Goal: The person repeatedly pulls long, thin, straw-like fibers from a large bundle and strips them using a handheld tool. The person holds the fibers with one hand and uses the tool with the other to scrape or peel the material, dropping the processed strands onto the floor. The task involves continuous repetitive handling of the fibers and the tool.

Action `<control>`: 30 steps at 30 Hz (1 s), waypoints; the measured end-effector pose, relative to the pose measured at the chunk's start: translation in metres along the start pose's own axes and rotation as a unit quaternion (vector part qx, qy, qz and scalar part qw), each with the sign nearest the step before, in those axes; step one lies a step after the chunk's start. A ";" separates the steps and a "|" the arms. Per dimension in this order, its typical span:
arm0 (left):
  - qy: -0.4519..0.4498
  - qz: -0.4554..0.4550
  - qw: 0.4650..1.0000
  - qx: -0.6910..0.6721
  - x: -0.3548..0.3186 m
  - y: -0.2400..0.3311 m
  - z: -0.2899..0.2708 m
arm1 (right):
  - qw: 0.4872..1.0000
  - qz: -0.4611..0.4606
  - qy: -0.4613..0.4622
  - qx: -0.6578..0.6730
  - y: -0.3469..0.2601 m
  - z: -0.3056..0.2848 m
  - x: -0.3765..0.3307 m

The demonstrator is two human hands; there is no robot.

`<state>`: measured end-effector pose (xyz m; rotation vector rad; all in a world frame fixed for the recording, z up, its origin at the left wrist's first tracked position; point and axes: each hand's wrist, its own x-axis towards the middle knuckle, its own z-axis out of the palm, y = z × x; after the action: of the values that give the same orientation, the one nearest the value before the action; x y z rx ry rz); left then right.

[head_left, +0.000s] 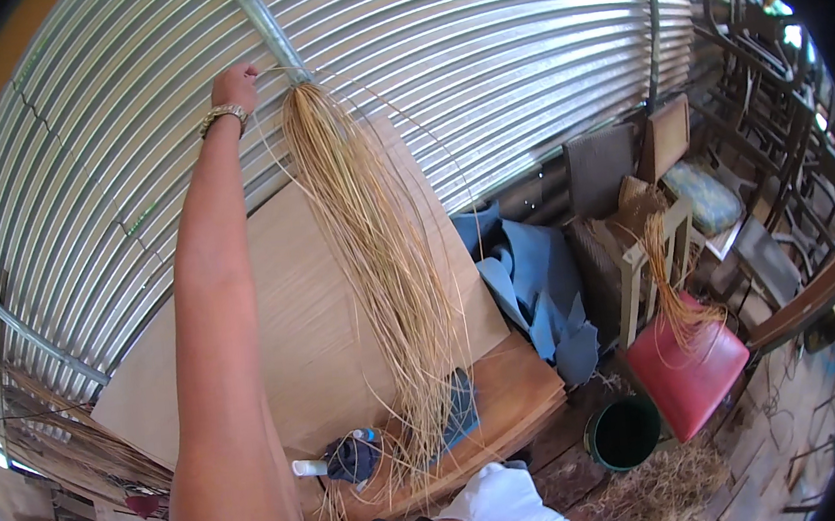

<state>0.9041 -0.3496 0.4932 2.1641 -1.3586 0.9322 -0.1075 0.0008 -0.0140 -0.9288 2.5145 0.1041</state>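
My left hand (237, 85), with a bracelet or watch at its wrist, is raised high beside the metal pole (264, 22). Its fingers are closed on a thin cane strand (281, 70) that runs toward the top of a hanging bundle. This long bundle of tan cane strands (363, 215) hangs below the pole's lower end, and its loose ends fan out over a wooden bench (520, 381). One strand arcs away to the right of the bundle. My right hand is out of sight.
A pale wooden board (278, 274) leans against the corrugated metal wall (477, 44). Dark cloth (353, 460) and a white bottle (309, 468) lie near the bench. Right of it are blue sheets (540, 279), a green bucket (589, 437), a red-seated chair (680, 376) and scattered fibres (652, 504).
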 end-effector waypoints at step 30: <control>-0.350 0.166 0.777 -0.496 -0.289 0.356 0.201 | 0.974 0.188 0.123 0.010 0.164 0.114 -0.223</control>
<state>0.5616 -0.4571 0.1446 1.4101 -1.9651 -0.5750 -0.0174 0.2864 -0.0314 -0.4683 2.8901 0.0867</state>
